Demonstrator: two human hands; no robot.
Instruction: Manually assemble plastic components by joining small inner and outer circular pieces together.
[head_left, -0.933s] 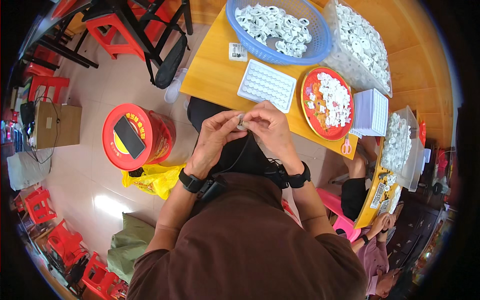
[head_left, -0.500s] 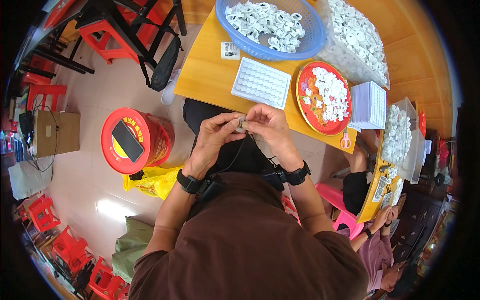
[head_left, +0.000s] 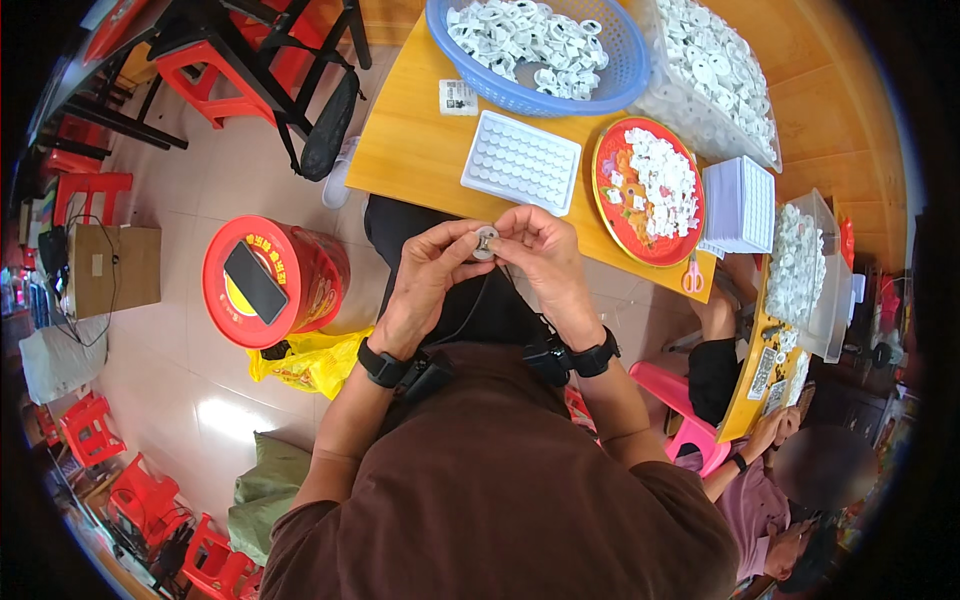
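Observation:
Above my lap, just off the near table edge, my left hand [head_left: 432, 272] pinches a small round white plastic part [head_left: 484, 254] between thumb and fingers. My right hand [head_left: 543, 255] is closed on the same part from the other side, its thumb at the middle, where something small and dark shows. Fingers cover much of the part. Beyond my hands a white tray [head_left: 521, 163] with rows of round pockets lies on the table [head_left: 400, 150]. Right of it, a red round plate [head_left: 622, 222] holds a heap of small white pieces.
A blue basket [head_left: 560, 103] and a clear bin [head_left: 715, 130] hold many white parts. Stacked trays [head_left: 738, 206] and scissors [head_left: 692, 277] lie at right. On my left a red bucket [head_left: 325, 285] bears a phone [head_left: 256, 283]. Another person's hands [head_left: 777, 428] work at the right.
The round part has turned so that more of its face shows between my fingers. My right fingers have shifted slightly over it. Both hands stay in about the same place.

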